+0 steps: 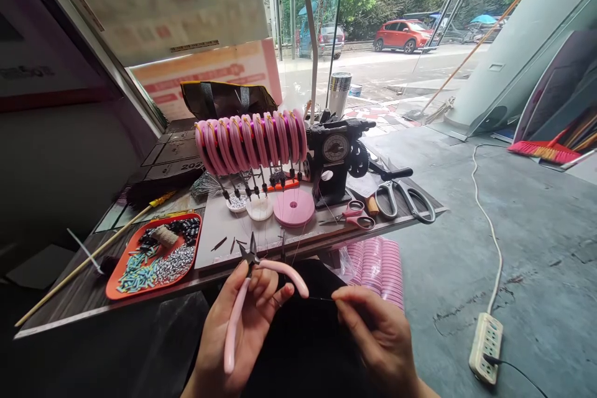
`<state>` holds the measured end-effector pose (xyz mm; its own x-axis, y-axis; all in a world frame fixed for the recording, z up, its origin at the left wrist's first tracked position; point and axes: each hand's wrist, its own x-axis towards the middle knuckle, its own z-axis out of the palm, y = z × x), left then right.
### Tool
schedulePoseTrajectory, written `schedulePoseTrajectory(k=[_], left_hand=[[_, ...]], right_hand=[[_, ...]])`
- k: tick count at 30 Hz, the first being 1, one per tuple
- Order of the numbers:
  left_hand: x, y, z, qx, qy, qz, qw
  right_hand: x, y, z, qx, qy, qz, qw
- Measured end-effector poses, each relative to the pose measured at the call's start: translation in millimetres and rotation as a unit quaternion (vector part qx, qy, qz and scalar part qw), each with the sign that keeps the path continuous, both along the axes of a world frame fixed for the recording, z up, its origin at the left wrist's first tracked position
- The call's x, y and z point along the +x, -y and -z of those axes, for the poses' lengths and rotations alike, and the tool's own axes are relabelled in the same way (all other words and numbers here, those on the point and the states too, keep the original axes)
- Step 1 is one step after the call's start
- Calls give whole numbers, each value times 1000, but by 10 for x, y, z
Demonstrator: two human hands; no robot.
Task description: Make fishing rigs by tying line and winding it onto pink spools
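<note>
My left hand is closed around pink-handled pliers, their dark jaws pointing up near the table's front edge. My right hand pinches a thin dark wire or thread that runs toward my left fingers. Both hands hover over my dark lap, just in front of the table. Behind them stands a rack of pink rings with small weights hanging under it.
An orange tray of beads sits at the left. A black hand-crank machine, a pink spool, small pink scissors and large scissors lie on the table. A power strip lies on the floor at right.
</note>
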<state>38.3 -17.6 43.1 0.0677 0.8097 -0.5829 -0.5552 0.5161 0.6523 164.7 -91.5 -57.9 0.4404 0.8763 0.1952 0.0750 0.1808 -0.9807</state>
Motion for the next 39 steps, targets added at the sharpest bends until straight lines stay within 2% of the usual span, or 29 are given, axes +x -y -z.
schedulePoseTrajectory(k=[6, 12, 15, 18, 20, 21, 22, 23, 25, 26, 27, 28, 29, 31, 33, 37, 39], left_hand=[[-16, -4, 26, 13, 12, 16, 1000], [-39, -9, 57, 10, 9, 21, 1000], [-80, 1, 110, 40, -9, 29, 999], [-135, 49, 173, 69, -46, 29, 996], [-164, 104, 214, 81, -66, 39, 994], [-174, 136, 233, 87, -71, 52, 992], [-180, 170, 250, 95, -76, 67, 990], [-184, 204, 264, 100, -80, 80, 988], [-190, 269, 275, 98, -92, 89, 987], [-195, 299, 271, 91, -99, 81, 988], [-203, 326, 262, 81, -105, 68, 989], [-213, 350, 249, 71, -108, 55, 990], [-226, 370, 235, 66, -108, 53, 991], [-258, 395, 214, 79, -117, 70, 988], [-296, 399, 213, 122, -153, 101, 975], [-390, 352, 275, 212, -234, 148, 937], [-443, 320, 317, 215, -227, 145, 939]], right_hand=[[-2, 9, -36, 30, 75, 59, 995], [-6, -2, -12, 74, 146, 46, 985], [57, 5, -6, 43, 151, 4, 988], [223, 18, -61, -17, 90, -29, 995], [327, -4, -144, -44, -26, -58, 997], [350, -30, -196, -63, -101, -111, 987], [344, -64, -250, -90, -184, -194, 959], [309, -104, -301, -121, -266, -294, 910], [162, -187, -384, -176, -395, -477, 765], [69, -224, -409, -192, -441, -534, 696], [-25, -255, -423, -200, -477, -564, 644], [-111, -281, -426, -207, -504, -577, 608], [-182, -300, -422, -213, -523, -582, 585], [-282, -323, -403, -224, -545, -580, 562], [-338, -327, -388, -234, -547, -579, 557], [-405, -296, -369, -242, -539, -569, 571], [-411, -263, -328, -229, -521, -570, 592]])
